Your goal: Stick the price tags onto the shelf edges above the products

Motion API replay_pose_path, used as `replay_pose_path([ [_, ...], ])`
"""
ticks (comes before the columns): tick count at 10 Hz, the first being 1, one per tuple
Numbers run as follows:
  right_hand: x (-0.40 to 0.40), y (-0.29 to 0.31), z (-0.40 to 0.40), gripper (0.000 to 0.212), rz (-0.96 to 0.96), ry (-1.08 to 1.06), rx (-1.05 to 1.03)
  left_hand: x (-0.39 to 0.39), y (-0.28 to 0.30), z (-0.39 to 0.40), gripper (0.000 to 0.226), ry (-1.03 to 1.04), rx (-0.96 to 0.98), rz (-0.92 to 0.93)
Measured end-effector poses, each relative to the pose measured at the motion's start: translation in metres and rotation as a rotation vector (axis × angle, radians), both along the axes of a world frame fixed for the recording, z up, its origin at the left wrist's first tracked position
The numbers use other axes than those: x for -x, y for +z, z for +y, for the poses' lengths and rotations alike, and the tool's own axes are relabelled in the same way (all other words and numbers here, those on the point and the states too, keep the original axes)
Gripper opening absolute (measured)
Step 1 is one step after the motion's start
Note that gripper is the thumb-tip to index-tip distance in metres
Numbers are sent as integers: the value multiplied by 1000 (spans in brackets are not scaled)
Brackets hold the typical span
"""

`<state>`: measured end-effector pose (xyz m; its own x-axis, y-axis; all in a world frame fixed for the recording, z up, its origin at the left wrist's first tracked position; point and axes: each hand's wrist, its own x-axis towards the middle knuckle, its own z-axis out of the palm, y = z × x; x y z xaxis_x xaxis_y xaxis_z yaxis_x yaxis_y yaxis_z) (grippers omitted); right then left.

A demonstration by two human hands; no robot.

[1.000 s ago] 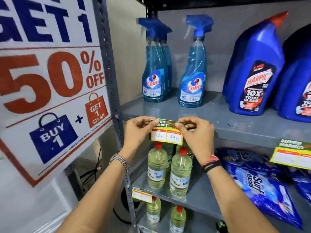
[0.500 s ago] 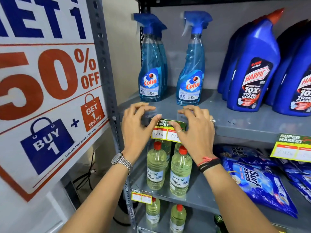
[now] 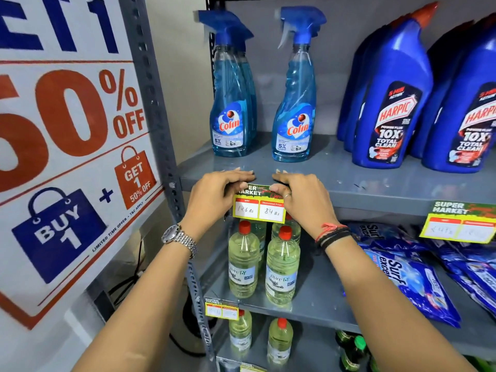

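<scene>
A yellow and green price tag (image 3: 259, 210) with handwritten prices lies against the front edge of the grey shelf (image 3: 375, 200), above two clear bottles with red caps (image 3: 243, 264). My left hand (image 3: 214, 194) pinches the tag's upper left corner, with its fingers curled over the shelf top. My right hand (image 3: 303, 200) presses the upper right corner the same way. Both thumbs sit on the tag's green top strip and hide part of it.
Blue Colin spray bottles (image 3: 230, 103) and Harpic bottles (image 3: 389, 108) stand on the shelf just behind my fingers. Another tag (image 3: 459, 226) hangs further right above blue Surf Excel packs (image 3: 408, 277). A small tag (image 3: 221, 310) sits one shelf lower. A large 50% off poster (image 3: 67, 157) fills the left.
My hands went from holding the tag by its sides in front of the edge to pressing it against the edge, with fingers now hooked over the shelf top. The view came closer.
</scene>
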<state>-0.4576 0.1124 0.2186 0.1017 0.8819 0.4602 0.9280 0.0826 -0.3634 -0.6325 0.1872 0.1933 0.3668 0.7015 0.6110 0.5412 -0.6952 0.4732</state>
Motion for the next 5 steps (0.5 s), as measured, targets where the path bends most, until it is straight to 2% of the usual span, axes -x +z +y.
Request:
replay_pose_path([
  [2, -12, 6, 2, 37, -22, 101, 117, 6, 2, -1, 41, -30, -3, 66],
  [4, -14, 15, -3, 57, -85, 193, 224, 9, 16, -11, 49, -2, 2, 204],
  [5, -21, 22, -3, 51, -46, 227, 251, 10, 29, -13, 47, -47, 20, 330],
])
